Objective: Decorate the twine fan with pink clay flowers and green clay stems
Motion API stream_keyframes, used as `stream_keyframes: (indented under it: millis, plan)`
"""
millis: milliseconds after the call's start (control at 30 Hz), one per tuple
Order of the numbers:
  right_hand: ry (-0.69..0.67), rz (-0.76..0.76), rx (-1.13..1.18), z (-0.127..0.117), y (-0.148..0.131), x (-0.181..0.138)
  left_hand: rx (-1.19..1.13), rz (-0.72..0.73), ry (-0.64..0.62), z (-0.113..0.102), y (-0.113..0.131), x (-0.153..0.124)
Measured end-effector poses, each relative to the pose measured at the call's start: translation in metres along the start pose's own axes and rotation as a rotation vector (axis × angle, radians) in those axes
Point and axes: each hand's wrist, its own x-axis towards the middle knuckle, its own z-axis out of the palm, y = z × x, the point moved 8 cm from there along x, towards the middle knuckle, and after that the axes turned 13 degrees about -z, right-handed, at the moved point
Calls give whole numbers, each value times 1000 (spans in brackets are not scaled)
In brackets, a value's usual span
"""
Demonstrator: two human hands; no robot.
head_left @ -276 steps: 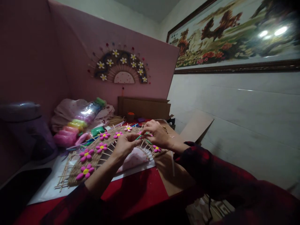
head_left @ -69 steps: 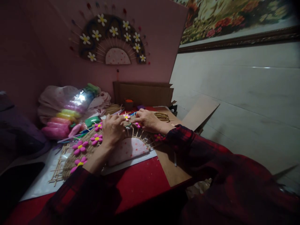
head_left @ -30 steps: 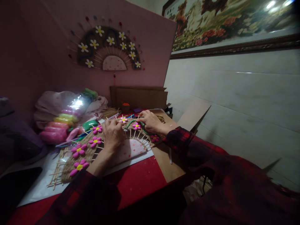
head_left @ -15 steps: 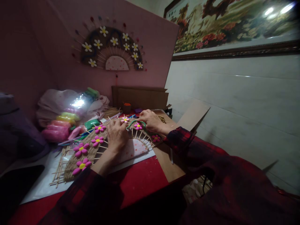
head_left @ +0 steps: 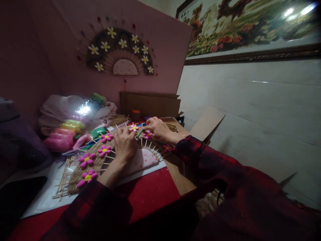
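A fan-shaped woven piece [head_left: 97, 162] of straw and wooden sticks lies flat on the red table, dotted with several pink clay flowers [head_left: 86, 159]. My left hand [head_left: 125, 144] rests on its upper arc, fingers curled and pinching one end of a thin green strip [head_left: 138, 134]. My right hand [head_left: 157, 129] sits just right of it, fingers closed on the strip beside a pink flower [head_left: 147, 134]. A pale dotted half-circle [head_left: 141, 158] forms the fan's centre.
Bagged coloured clay [head_left: 67, 129] is piled at the left. A finished fan with white flowers [head_left: 117, 50] hangs on the pink board. Cardboard pieces [head_left: 150, 103] stand behind and lie to the right [head_left: 209, 122]. A dark flat object [head_left: 17, 197] lies at the near left.
Earlier both hands held a green strip above the fan. They have since lowered onto the upper arc, and the strip's visible loop has shortened between the fingers over the last second.
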Motion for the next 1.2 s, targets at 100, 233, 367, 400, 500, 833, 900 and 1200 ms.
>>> stream_keyframes:
  millis: [100, 233, 367, 400, 500, 833, 900, 1200]
  plan:
    - [-21, -19, 10, 1, -5, 2, 5, 7, 11, 0, 0, 0]
    - [-25, -22, 10, 1, -9, 4, 1, 6, 17, -1, 0, 0]
    - [-37, -43, -10, 4, -16, 7, 4, 0, 7, -3, 0, -1]
    - [-56, -51, -16, 6, -18, 8, 4, -3, 6, -4, 0, -1]
    - [-71, -44, -25, -1, -17, 7, -5, -14, 6, -7, 1, -1]
    - [51, 393, 69, -58, 36, -90, -28, -57, 34, -10, -3, 3]
    - [-79, 505, 75, -50, 46, -122, -34, -60, 29, -9, -3, 3]
    - [-350, 599, 181, -1, 71, -207, -112, -139, 49, -16, -9, 6]
